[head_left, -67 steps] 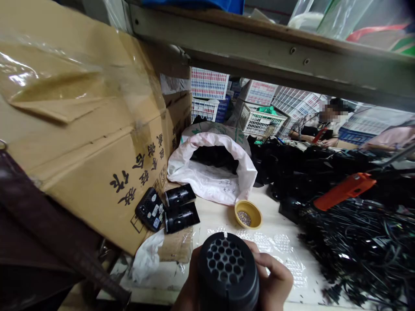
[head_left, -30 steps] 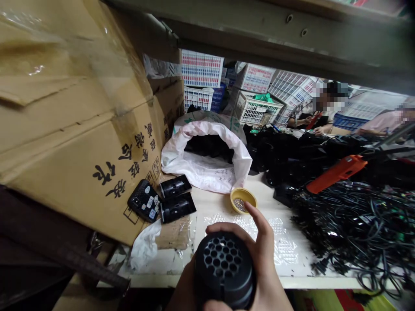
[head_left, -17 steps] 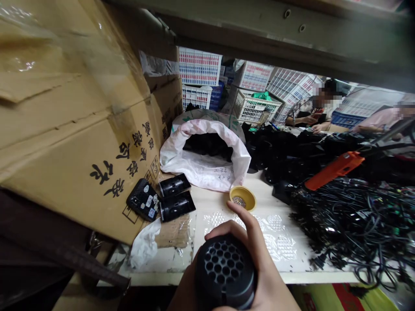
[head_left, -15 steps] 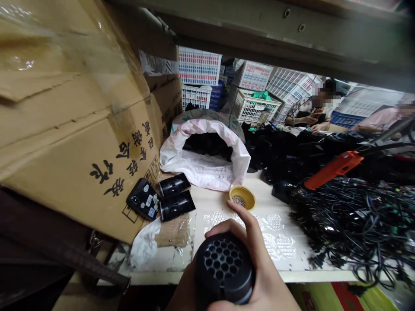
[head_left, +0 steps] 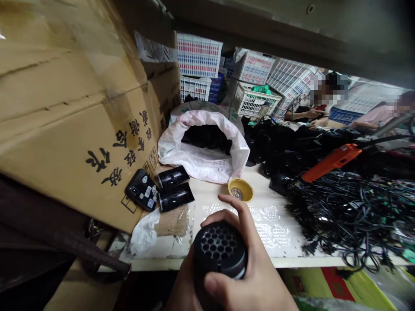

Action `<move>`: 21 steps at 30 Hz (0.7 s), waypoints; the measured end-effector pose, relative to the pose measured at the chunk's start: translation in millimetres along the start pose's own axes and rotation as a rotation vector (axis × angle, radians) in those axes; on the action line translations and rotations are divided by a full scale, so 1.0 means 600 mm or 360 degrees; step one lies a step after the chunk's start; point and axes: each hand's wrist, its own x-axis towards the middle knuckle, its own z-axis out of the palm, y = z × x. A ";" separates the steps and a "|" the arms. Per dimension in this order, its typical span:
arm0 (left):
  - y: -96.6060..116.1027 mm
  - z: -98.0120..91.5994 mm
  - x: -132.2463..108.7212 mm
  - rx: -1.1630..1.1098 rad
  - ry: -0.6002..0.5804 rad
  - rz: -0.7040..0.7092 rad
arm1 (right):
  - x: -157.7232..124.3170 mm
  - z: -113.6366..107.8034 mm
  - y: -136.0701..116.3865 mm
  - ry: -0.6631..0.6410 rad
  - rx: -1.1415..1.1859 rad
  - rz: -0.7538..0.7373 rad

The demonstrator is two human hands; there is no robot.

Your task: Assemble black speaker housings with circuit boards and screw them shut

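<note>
A black cylindrical housing with a honeycomb grille (head_left: 218, 244) is held upright between my two hands at the bottom of the view. My right hand (head_left: 256, 272) wraps its right side, thumb against the near side below the grille and index finger reaching past the far rim. My left hand (head_left: 182, 287) supports the left side; its fingers are mostly hidden behind the housing. Beyond the fingertips, a small yellow bowl (head_left: 246, 190) contains small metal screws (head_left: 237, 194). Clear bubbled plastic sheets (head_left: 274, 233) lie on the white table (head_left: 207, 255).
A white sack (head_left: 207, 166) with black parts inside lies open ahead. Left are a cardboard box (head_left: 68, 142), a phone (head_left: 140, 189) and two black trays (head_left: 176, 198). Black cables (head_left: 343, 216) and an orange tool (head_left: 332, 163) are right. Two people sit across.
My right thumb has come up onto the housing's near side. The housing has shifted slightly up and left in view. The surroundings have shifted slightly up too.
</note>
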 end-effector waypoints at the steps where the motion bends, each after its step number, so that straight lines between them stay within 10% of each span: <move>1: 0.001 0.000 0.001 -0.0019 -0.0013 0.0009 | -0.001 -0.001 0.001 0.0014 -0.0004 -0.0013; 10: 0.007 -0.025 -0.005 -0.0181 -0.0010 -0.0015 | 0.017 -0.026 -0.030 -0.0506 -0.0804 -0.0674; 21: 0.015 -0.058 -0.015 -0.0293 -0.0134 -0.0077 | 0.025 0.003 -0.033 -0.0448 -0.1041 -0.0930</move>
